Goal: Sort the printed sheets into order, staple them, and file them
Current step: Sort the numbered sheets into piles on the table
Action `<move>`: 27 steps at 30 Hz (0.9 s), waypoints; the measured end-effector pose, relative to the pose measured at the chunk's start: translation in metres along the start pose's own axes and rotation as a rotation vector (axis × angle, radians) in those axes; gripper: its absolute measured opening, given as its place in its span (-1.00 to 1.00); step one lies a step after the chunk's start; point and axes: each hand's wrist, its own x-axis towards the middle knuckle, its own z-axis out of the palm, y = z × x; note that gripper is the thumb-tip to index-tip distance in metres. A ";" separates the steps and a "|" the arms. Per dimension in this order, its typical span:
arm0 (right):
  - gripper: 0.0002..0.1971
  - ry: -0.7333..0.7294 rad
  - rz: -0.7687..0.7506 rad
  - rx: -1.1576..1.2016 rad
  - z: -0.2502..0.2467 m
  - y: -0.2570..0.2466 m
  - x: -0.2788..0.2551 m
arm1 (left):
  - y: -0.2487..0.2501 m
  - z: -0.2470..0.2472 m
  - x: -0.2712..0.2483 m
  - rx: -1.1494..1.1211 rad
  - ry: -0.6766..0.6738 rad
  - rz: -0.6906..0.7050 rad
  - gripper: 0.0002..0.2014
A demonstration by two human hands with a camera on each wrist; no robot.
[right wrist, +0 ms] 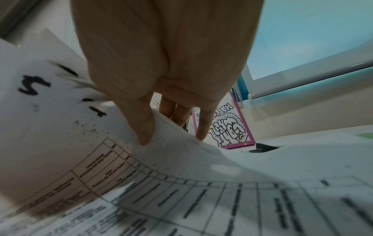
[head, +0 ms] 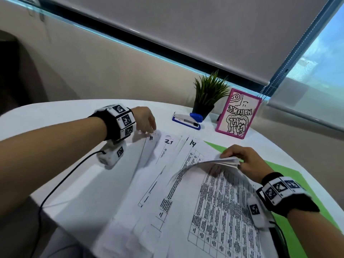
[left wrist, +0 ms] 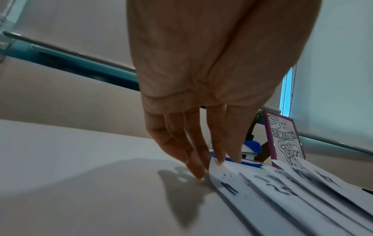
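Observation:
Printed sheets (head: 167,183) lie fanned out on the white table (head: 74,174), with handwritten numbers 11, 25 and 14 on their top corners. My left hand (head: 149,129) points down with straight fingers (left wrist: 193,162); their tips touch the table and the corner of the sheet marked 11 (left wrist: 228,188). My right hand (head: 229,157) pinches the lifted, curled corner of several sheets (right wrist: 90,151), thumb (right wrist: 144,127) on the printed side and fingers behind. A blue and white stapler (head: 188,120) lies beyond the sheets. A green folder (head: 283,175) shows beneath the papers at the right.
A small potted plant (head: 208,95) and a pink-framed card (head: 239,113) stand behind the stapler near the window blind. A black cable (head: 55,185) runs from my left wrist over the table's near edge. Bare table lies to the left of the sheets.

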 end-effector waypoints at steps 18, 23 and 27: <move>-0.90 -0.005 -0.026 0.010 0.003 0.007 0.005 | -0.006 0.010 -0.005 -0.397 -0.191 -0.104 -0.63; -0.80 0.013 -0.029 -0.125 0.005 0.015 0.009 | -0.019 0.007 -0.030 -0.378 -0.520 -0.129 -0.71; -0.75 -0.002 -0.013 -0.183 0.006 0.011 0.011 | -0.026 0.000 -0.025 -0.430 -0.017 -0.113 -0.78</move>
